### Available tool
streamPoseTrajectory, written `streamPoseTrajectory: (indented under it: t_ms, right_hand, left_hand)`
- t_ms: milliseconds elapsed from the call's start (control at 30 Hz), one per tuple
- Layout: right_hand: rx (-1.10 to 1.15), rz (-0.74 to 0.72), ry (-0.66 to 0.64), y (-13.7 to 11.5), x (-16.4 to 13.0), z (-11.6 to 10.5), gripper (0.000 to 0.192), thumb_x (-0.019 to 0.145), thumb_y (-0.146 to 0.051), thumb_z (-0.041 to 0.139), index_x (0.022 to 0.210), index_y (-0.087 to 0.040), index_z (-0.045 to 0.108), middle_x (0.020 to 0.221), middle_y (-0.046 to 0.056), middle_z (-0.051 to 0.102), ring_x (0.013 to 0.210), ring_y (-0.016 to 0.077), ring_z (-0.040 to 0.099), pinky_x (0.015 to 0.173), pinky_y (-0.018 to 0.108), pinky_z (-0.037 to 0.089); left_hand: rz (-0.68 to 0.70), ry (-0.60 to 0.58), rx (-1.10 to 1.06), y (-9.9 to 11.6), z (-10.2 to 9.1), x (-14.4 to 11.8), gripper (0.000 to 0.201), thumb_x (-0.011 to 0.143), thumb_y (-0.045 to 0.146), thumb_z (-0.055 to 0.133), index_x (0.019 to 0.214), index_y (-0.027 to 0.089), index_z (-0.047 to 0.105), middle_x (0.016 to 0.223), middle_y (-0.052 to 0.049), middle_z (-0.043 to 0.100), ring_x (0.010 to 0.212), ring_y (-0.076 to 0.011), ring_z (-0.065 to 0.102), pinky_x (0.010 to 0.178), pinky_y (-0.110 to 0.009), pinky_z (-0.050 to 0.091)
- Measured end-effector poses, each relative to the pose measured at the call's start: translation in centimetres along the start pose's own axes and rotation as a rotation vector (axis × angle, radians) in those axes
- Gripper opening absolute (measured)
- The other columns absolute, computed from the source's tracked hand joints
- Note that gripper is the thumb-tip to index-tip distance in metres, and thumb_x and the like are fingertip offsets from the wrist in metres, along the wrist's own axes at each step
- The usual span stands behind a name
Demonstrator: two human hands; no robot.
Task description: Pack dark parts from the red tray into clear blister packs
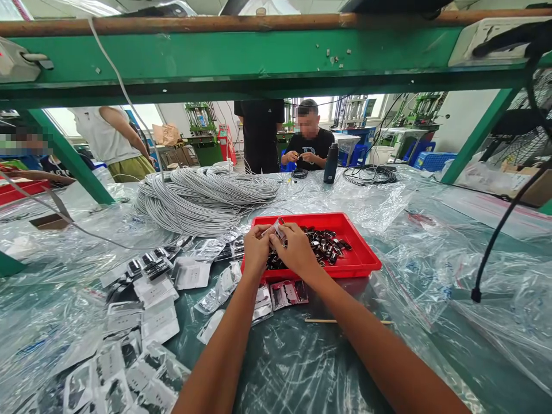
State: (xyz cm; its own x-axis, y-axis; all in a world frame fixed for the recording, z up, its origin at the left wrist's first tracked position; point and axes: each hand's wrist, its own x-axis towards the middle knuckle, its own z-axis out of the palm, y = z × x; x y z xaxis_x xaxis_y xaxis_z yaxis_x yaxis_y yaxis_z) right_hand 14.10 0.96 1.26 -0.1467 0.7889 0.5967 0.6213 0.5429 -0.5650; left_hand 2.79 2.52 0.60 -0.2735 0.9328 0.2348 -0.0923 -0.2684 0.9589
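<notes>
Over the near edge of the red tray (pixel 362 261), the left hand (pixel 256 248) and right hand (pixel 295 247) meet, fingers pinched together on one small clear packet (pixel 276 229) held just above the dark metal parts (pixel 325 244); both forearms reach forward, wrists level, knuckles up; judged sound practice is a light fingertip grip, keeping the packet mouth over the tray so nothing spills; filled packets (pixel 149 310) lie left on the plastic-covered table (pixel 302 368); coiled grey cable (pixel 202 198) sits beyond.
</notes>
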Motion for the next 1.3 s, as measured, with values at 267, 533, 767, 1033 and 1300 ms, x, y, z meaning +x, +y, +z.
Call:
streamPoseTrajectory:
  t_ms: [267,533,767,1033,1300]
  right_hand:
    - [0.41,0.177,-0.118,2.6,1.0,-1.6,0.022,0.086,-0.037,0.066,0.088,-0.017,0.075,0.081,0.005,0.076,0.074,0.0206,0.069,0.07,0.029,0.052]
    - [0.164,0.029,-0.149,4.0,1.2,-2.0,0.024,0.083,-0.012,0.053,0.092,-0.016,0.075,0.082,0.006,0.075,0.072,0.0177,0.064,0.073,0.029,0.048]
    - [0.265,0.015,-0.268,4.8,1.5,-2.3,0.05,0.074,-0.004,0.048,0.119,-0.016,0.068,0.118,0.011,0.07,0.108,0.0241,0.064,0.098,0.038,0.049]
    - [0.035,-0.157,-0.059,1.7,0.5,-0.5,0.048,0.084,-0.014,0.053,0.131,-0.012,0.057,0.125,0.018,0.06,0.119,0.0282,0.055,0.105,0.045,0.045]
    - [0.245,-0.043,-0.065,2.1,0.6,-1.0,0.026,0.091,-0.03,0.061,0.112,-0.017,0.07,0.109,0.011,0.074,0.101,0.0248,0.069,0.091,0.038,0.052]
  left_hand:
    - [-0.086,-0.284,0.057,1.3,-1.1,0.2,0.042,0.062,0.05,0.079,0.085,0.016,0.07,0.071,-0.002,0.07,0.058,-0.0138,0.059,0.056,-0.025,0.045]
    - [0.09,-0.599,0.498,3.1,-2.6,0.7,0.038,0.073,0.038,0.07,0.106,0.019,0.072,0.08,-0.002,0.073,0.075,-0.0195,0.067,0.074,-0.032,0.051]
    - [0.002,-0.387,0.36,1.7,-2.9,1.2,0.031,0.066,0.044,0.075,0.08,0.017,0.069,0.078,-0.006,0.073,0.072,-0.0211,0.068,0.072,-0.034,0.053]
    - [0.006,-0.14,0.166,0.9,-1.9,0.6,0.032,0.063,0.045,0.078,0.076,0.017,0.072,0.076,-0.006,0.073,0.073,-0.0198,0.067,0.073,-0.031,0.051]
    - [-0.039,-0.262,0.021,1.3,-1.4,0.2,0.038,0.062,0.053,0.08,0.072,0.016,0.073,0.071,-0.003,0.07,0.068,-0.0169,0.063,0.07,-0.03,0.051]
